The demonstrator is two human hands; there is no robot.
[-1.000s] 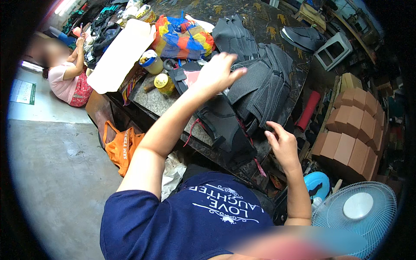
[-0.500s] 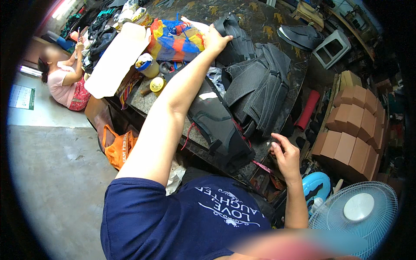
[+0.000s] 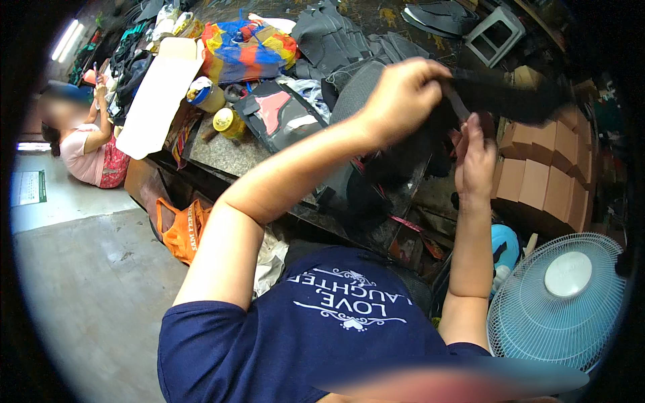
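Left hand (image 3: 408, 94): grip clamped on a blurred dark piece (image 3: 514, 99), raised near the brown boxes (image 3: 541, 149). Right hand (image 3: 477, 164): grip beside it; I cannot tell whether closed. A loose pinch could drop the piece beyond the worktop (image 3: 366, 15).

A long black piece (image 3: 514, 98), blurred, extends rightward from the left hand (image 3: 410, 94).

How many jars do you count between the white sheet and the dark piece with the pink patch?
2: a blue-rimmed jar close beside the white sheet, and a yellow jar nearer the person. Others may be hidden in the clutter.
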